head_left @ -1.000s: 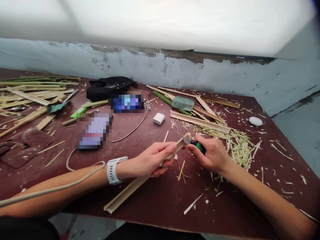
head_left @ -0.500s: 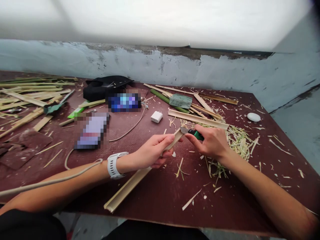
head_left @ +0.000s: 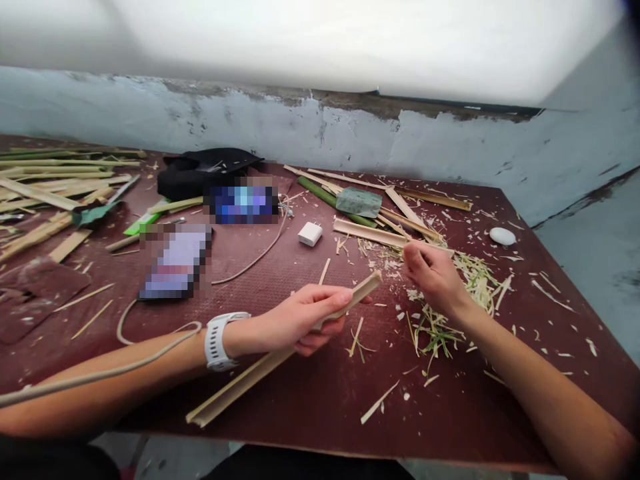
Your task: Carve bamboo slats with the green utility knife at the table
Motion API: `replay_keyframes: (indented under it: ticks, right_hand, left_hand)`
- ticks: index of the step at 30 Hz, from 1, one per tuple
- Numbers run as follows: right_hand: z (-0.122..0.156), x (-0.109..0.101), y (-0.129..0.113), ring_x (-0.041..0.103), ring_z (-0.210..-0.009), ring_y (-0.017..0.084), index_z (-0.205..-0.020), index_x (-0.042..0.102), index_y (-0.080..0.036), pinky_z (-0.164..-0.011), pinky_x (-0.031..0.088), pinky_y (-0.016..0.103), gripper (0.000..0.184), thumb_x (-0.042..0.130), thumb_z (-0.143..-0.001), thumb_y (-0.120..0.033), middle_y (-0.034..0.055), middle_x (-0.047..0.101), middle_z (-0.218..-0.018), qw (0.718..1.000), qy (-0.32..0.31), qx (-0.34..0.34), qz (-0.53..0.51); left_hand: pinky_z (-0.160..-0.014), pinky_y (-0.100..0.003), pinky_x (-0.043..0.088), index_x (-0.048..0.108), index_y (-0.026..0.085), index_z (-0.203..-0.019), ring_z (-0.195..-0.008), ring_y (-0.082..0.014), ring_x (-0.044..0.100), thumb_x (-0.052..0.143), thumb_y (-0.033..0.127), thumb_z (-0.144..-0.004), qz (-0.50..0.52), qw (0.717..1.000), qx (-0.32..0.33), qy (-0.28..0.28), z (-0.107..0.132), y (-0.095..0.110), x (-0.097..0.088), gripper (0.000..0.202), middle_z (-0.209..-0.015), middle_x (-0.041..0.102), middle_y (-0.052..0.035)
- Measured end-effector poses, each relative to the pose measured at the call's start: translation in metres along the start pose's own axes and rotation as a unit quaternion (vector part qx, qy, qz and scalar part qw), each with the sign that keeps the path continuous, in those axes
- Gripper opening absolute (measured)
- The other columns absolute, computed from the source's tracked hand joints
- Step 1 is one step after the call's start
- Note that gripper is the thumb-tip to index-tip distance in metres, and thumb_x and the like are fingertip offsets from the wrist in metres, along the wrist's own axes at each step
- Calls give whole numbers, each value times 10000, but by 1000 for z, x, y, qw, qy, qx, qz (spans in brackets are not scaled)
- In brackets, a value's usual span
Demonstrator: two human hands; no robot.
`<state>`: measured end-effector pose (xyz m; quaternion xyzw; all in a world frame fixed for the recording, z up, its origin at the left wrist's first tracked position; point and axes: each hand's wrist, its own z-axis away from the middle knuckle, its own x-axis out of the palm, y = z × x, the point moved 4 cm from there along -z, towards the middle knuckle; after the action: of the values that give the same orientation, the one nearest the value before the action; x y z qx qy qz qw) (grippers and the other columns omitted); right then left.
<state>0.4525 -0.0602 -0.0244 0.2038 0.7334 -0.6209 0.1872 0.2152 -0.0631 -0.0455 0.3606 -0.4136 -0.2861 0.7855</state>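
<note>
L grip [head_left: 305, 317] clasped w/ thumb ext. on top — R grip [head_left: 434, 277] fist-curled, both forearms [head_left: 533, 373] angled in

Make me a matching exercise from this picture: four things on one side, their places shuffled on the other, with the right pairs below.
Things
1. split bamboo strip
2. white charger block
3. white watch
4. white oval object

Places
A. near the right edge of the table
B. around the left wrist
C. gripped in the left hand
D. lying between the phones and the pile of shavings

Pairs: 1-C, 2-D, 3-B, 4-A
</note>
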Motion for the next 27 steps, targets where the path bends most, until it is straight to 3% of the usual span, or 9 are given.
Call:
replay_keyframes:
  ticks: [3,7,13,20,23,27]
  right_hand:
    - [7,16,1,348,-467,102,-756,481,-230,-443,277,269,527,461,-958,-717,-58,402,-558,989,-58,47,-124]
    - [15,24,1,289,-441,88,-839,525,-228,-407,241,254,492,515,-937,-711,-83,365,-551,965,-101,77,-231]
    - [19,29,-15,495,-571,110,-949,651,-200,-524,390,258,342,708,-893,-531,-30,555,-666,979,-122,39,-159]
    - [19,33,-17,599,-649,130,-921,682,-191,-578,448,265,271,687,-920,-462,23,699,-770,976,-162,44,-141]
    - [14,28,-5,481,-475,94,-941,656,-203,-450,371,260,256,700,-901,-452,-13,668,-687,970,-118,80,-196]
    - [-1,2,16,404,-386,89,-909,619,-224,-411,344,283,199,703,-864,-398,-49,590,-597,961,59,94,-252]
  left_hand:
    - [-342,-125,218,557,202,-1249,-419,-31,286,600,529,-970,-2,1000,7,23,4,0,1,432,-662,408,84]
    - [-327,-138,367,532,213,-1185,-379,-47,389,653,454,-953,-18,998,44,35,6,0,4,356,-614,444,103]
    - [-366,-206,529,432,222,-1020,-379,-54,481,701,401,-924,-12,996,85,23,2,-3,8,336,-681,598,82]
    - [-399,-211,561,417,212,-964,-423,-58,509,727,418,-901,-33,996,72,36,0,-6,6,377,-670,603,77]
    - [-434,-209,581,452,198,-971,-457,-56,523,721,387,-912,-40,995,85,29,-1,-7,6,334,-667,587,78]
    - [-436,-224,589,487,193,-1095,-421,-46,523,724,332,-911,-56,994,90,33,-1,-9,4,331,-727,616,69]
